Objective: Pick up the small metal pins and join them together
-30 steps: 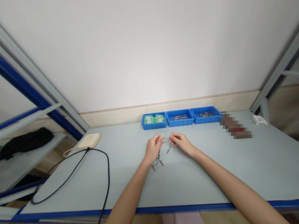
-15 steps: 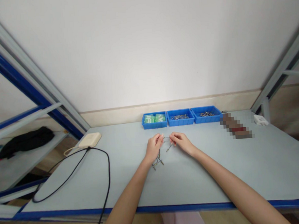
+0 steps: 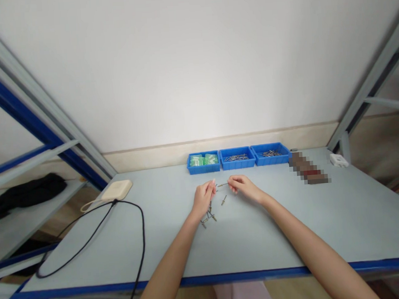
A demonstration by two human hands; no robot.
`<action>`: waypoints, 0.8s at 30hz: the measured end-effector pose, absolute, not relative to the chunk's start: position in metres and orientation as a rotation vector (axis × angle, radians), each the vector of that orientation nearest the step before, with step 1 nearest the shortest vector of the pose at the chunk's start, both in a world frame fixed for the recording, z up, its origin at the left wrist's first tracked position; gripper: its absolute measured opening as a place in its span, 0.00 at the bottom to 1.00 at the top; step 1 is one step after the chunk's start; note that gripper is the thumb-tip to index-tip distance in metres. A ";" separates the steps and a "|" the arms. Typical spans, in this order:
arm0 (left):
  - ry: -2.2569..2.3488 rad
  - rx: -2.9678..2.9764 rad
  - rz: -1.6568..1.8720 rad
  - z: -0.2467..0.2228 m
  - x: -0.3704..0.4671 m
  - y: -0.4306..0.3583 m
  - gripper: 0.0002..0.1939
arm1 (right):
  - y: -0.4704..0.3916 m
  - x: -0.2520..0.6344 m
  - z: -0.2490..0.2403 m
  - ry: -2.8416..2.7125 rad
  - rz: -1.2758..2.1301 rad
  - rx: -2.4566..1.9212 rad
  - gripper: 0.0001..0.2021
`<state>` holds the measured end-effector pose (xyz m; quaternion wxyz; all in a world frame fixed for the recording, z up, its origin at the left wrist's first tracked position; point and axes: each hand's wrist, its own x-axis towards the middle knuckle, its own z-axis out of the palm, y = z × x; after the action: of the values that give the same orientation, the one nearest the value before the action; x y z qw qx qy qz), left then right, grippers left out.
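My right hand (image 3: 245, 188) pinches the pin end of a small metal blind rivet (image 3: 223, 184), whose other end points toward my left hand. My left hand (image 3: 204, 198) is closed, thumb against fingers, with small metal rivet ends (image 3: 217, 190) showing at the fingertips; how many it holds is hidden. A loose rivet (image 3: 224, 200) lies on the table between the hands. Several more rivets (image 3: 209, 217) lie in a loose pile beside and below my left wrist, partly covered by it.
Three blue bins stand along the wall: one with green-and-clear packets (image 3: 203, 169), a middle bin (image 3: 238, 164) and a right bin (image 3: 272, 160) with metal pins. A cream box (image 3: 116, 190) and black cable (image 3: 143, 235) lie left. A blurred patch (image 3: 308, 169) and white object (image 3: 338, 160) are right.
My hands have drawn slightly apart, the rivet still in my right fingers. The loose rivet now shows free of my right hand on the table. The whole view has shifted a little.
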<state>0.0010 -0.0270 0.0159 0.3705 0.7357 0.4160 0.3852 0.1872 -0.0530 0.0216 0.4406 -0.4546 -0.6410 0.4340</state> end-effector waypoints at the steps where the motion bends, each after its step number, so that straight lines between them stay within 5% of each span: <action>1: 1.069 1.871 1.001 0.015 0.000 -0.026 0.26 | -0.051 0.199 0.026 -1.590 1.047 -1.145 0.17; 12: 1.080 1.821 1.033 0.013 -0.002 -0.019 0.27 | -0.018 0.374 0.060 -1.253 0.354 -1.879 0.19; 16: 1.082 1.799 1.064 0.016 -0.004 -0.019 0.27 | -0.028 0.332 0.059 -1.450 0.089 -1.978 0.15; 20: 1.071 1.804 1.077 0.019 -0.005 -0.020 0.27 | -0.050 0.244 0.035 -2.123 0.441 -1.376 0.14; 24: 1.078 1.842 1.049 0.018 -0.007 -0.023 0.27 | -0.061 0.188 0.008 -2.237 0.495 -1.325 0.08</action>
<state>-0.0065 -0.0226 0.0176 0.3723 0.7189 0.4207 0.4093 0.1879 -0.0613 0.0081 0.2448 -0.4855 -0.8195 0.1812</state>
